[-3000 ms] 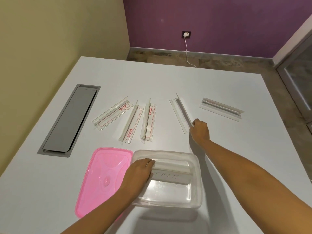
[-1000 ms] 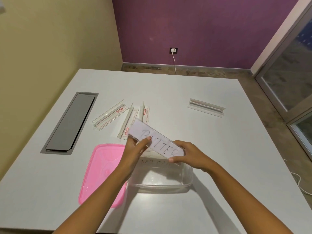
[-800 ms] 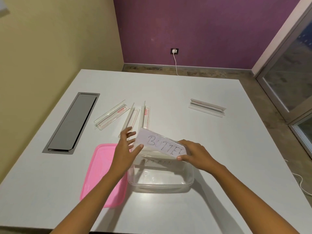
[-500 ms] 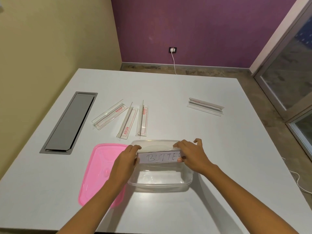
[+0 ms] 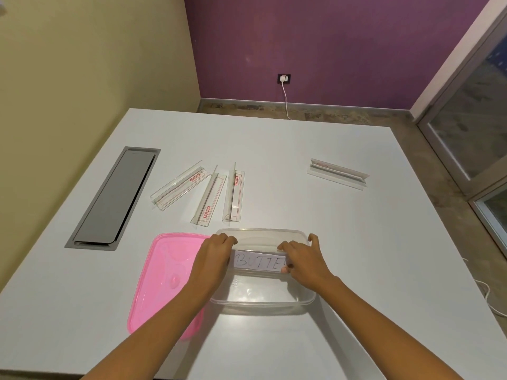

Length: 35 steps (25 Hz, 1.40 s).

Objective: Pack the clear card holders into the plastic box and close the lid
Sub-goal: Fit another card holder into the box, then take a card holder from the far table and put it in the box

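A clear plastic box (image 5: 263,304) stands open near the table's front edge. Inside it, a clear card holder with a handwritten "BUTTE.." card (image 5: 258,261) lies across the box. My left hand (image 5: 212,257) grips its left end and my right hand (image 5: 300,259) grips its right end. The pink lid (image 5: 162,278) lies flat on the table, left of the box and partly under my left forearm. Three clear card holders (image 5: 179,185) (image 5: 210,198) (image 5: 234,192) lie beyond the box. Another card holder (image 5: 338,174) lies at the far right.
A grey recessed cable hatch (image 5: 115,198) is set into the white table (image 5: 274,149) at the left. A white cable (image 5: 488,300) runs over the floor by the table's right edge. A glass door (image 5: 474,124) stands to the right.
Both hands brought the "BUTTE.." card holder from the table down into the box; in the last half second it sank slightly lower between the walls.
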{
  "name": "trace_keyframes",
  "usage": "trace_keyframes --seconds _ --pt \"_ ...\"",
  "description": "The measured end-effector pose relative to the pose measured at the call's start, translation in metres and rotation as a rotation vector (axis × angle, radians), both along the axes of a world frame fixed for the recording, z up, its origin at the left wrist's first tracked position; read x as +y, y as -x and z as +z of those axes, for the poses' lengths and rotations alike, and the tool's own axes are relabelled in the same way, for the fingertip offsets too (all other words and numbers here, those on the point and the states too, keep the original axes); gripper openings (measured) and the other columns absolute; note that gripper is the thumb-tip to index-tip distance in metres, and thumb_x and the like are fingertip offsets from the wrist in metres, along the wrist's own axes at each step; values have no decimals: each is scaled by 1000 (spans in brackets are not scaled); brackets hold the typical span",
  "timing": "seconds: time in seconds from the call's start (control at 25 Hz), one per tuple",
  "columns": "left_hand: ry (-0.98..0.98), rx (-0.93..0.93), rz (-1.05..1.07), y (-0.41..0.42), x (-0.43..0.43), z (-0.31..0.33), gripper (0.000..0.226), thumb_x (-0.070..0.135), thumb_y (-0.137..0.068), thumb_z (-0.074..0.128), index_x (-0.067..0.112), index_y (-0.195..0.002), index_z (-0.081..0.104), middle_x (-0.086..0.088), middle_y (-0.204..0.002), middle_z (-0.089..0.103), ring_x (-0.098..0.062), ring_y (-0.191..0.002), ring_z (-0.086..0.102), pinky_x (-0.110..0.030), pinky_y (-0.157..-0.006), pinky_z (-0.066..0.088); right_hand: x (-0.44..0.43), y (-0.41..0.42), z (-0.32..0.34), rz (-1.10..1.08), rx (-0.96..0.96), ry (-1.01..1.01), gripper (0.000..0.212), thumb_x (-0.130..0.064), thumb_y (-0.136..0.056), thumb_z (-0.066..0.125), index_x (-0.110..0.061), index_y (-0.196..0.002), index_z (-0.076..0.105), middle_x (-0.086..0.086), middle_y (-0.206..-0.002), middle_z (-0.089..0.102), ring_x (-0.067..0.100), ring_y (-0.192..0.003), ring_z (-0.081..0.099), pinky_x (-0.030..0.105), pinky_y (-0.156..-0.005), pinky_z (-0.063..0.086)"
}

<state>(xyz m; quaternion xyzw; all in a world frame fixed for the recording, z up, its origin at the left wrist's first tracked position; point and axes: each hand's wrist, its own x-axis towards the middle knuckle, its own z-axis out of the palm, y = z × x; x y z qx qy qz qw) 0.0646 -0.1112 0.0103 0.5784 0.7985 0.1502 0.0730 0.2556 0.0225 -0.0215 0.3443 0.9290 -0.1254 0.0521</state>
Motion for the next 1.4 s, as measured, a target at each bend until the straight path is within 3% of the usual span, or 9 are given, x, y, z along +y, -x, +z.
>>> trace_keyframes --seconds 0.16,0.28,0.4,0.52,0.64,0.8,1.04,1.16,1.4 --pt "54 7 -76 -3 7 -10 39 -10 -74 63 4 -111 66 -15 -112 68 -33 -98 63 -37 -80 53 -2 -2 -3 10 -49 -43 44 -20 -86 59 -20 -129 48 -3 -105 68 19 -104 60 46 -112 8" --pt "111 -16 -92 -5 12 -16 40 -1 -80 62 8 -120 61 -12 -121 63 -31 -103 60 -37 -84 52 -3 -3 2 20 -62 -29 45 -30 -88 59 -20 -131 48 -3 -115 65 20 -111 57 48 -113 7" --pt "123 -62 -104 -6 15 -18 40 5 -80 66 11 -120 60 -10 -121 63 -30 -103 61 -37 -86 51 -1 -7 9 -2 115 -126 38 -42 -90 56 -22 -122 57 -6 -118 66 16 -110 60 44 -110 13" --pt "130 -100 -126 -7 19 -19 38 13 -84 67 14 -121 59 -5 -121 63 -25 -103 61 -33 -85 49 18 -6 19 -105 353 -193 23 -32 -94 55 -20 -111 64 -6 -106 70 16 -98 65 37 -101 19" --pt "152 -122 -131 -4 24 -19 37 23 -86 64 16 -122 58 -1 -123 63 -21 -105 61 -29 -85 46 56 0 28 -216 382 -165 22 -18 -94 55 -15 -114 63 1 -107 69 22 -100 63 37 -100 25" --pt "208 -157 -174 0 32 -21 46 33 -83 69 15 -123 58 0 -123 64 -21 -105 62 -29 -84 46 127 9 30 -348 292 -80 34 -10 -93 51 -8 -128 53 13 -126 59 30 -120 51 39 -104 34" --pt "318 -167 -235 11 43 -25 49 41 -86 62 25 -131 49 10 -132 55 -14 -113 56 -26 -87 45 243 25 17 -550 144 -15 52 -7 -92 47 0 -141 32 18 -149 33 31 -139 30 39 -112 30" --pt "342 -190 -248 13 46 -26 49 41 -87 61 26 -132 47 11 -134 53 -14 -116 54 -28 -88 47 279 23 3 -591 81 -38 46 -3 -91 44 5 -136 37 24 -141 41 35 -131 39 41 -109 32" --pt "323 -203 -254 13 43 -29 49 44 -88 59 27 -132 45 11 -132 54 -13 -116 53 -23 -91 44 288 11 -20 -388 -170 -308 30 -4 -87 52 3 -117 48 23 -112 57 38 -101 55 43 -94 39"
